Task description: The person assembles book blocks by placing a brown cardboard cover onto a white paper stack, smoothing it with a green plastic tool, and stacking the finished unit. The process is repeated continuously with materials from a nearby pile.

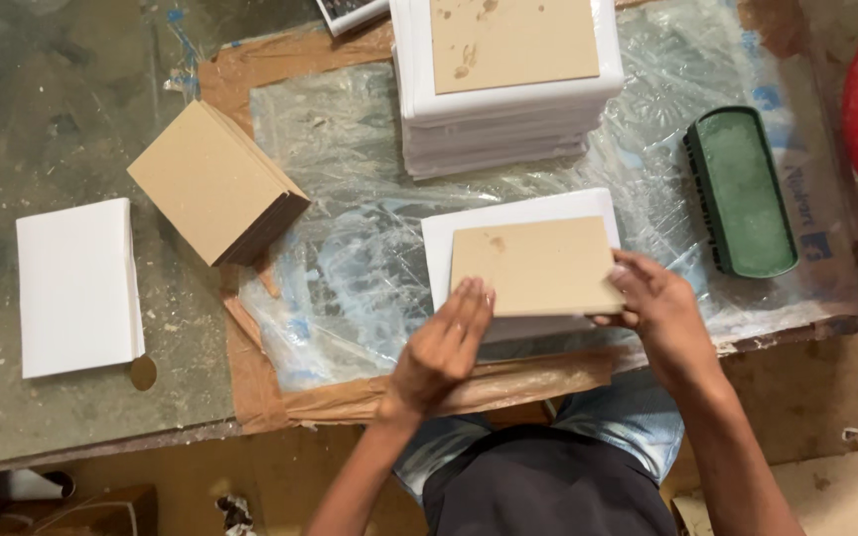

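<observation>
Worn grey-green worktable (71, 109) seen from above, w/ crinkled clear plastic sheet (350, 248) taped over brown paper. Tall stack of white sheets topped by tan board (503, 109) at far edge, top cut off. Slanted stack of tan cardboard squares (215, 184) at left, small white paper stack (76, 288) beside it. Green oblong tray (742, 194) at right; red object at corner mostly cut off. Tan rectangular board (538, 268) lies on white sheet (518, 223), centre-front. Left hand (444, 347) flat, fingers extended, touching board's near-left edge. Right hand (652, 298) loosely curled, fingertips on board's right edge; thumb hidden.
</observation>
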